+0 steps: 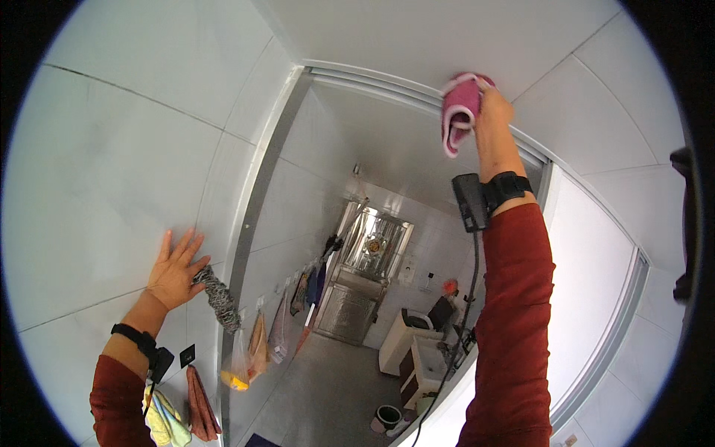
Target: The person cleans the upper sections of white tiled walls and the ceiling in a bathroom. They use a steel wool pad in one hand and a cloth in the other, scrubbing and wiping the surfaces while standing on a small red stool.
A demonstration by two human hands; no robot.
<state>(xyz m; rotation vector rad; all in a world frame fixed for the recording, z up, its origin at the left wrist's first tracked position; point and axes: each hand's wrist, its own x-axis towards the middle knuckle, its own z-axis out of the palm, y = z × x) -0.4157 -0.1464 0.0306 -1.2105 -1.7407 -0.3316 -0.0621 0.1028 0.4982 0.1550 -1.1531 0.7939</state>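
My right hand (pixel 494 112) is raised high and closed on a folded pink cloth (pixel 463 104) with a pale edge. It presses the cloth to the wall just above the door frame's top rail (pixel 387 80). Fingers spread, my left hand (pixel 176 268) lies flat against the white tiled wall (pixel 126 171) left of the doorway. Beside its thumb is a mottled grey, fuzzy, rope-like bundle (pixel 219 299); whether the thumb touches it I cannot tell. Both wrists wear black straps with small boxes.
A white sliding door panel (pixel 577 276) stands on the right. Through the doorway, bags (pixel 258 346) hang along the left wall. Farther in are a metal door (pixel 357 276), a washbasin (pixel 430 361) and a bucket (pixel 387 417). Towels (pixel 201 402) hang below my left hand. A black cable (pixel 463 335) trails from my right wrist.
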